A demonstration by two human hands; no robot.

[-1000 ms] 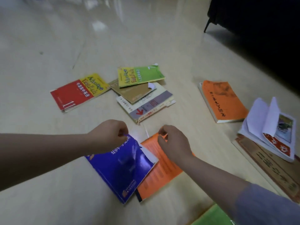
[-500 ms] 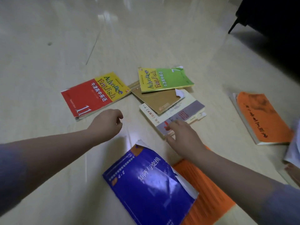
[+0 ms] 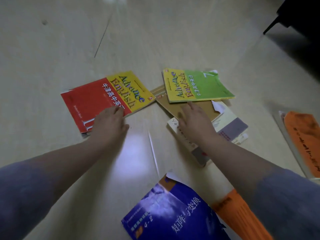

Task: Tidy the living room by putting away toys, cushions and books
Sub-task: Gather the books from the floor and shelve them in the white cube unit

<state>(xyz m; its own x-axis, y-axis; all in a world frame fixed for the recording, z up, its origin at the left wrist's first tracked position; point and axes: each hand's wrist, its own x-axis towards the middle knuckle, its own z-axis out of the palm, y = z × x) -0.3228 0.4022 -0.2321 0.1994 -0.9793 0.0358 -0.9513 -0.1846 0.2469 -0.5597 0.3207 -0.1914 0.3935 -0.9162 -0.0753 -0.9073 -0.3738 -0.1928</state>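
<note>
Bottom centre of the frame: a blue book [image 3: 173,213] lies flat on the pale floor [image 3: 155,40], its right side overlapping an orange booklet [image 3: 242,215] that shows at the lower right. Both forearms, in blue-grey sleeves, enter from the lower corners and reach toward mid-frame. Left of centre, the left hand [image 3: 109,123] rests on the near edge of a red-and-yellow book [image 3: 97,99]. Its fingers are laid forward on the cover and its thumb sticks out to the side by the book's edge; no pinch is visible. Right of centre, the right hand [image 3: 194,122] is flat and spread over a stack of books, with nothing gripped. Its palm covers part of a white-and-grey book [image 3: 232,125], which is the lowest book visible in the stack. Its fingers lie across a brown book [image 3: 204,108] above that. The index fingertip reaches the near edge of a green-and-yellow book [image 3: 199,85], which lies on top, farthest up the frame. At the right edge, well apart from the stack, an orange book [image 3: 303,135] lies flat on the floor. In the upper right corner stands dark furniture [image 3: 303,18] with a thin leg.
</note>
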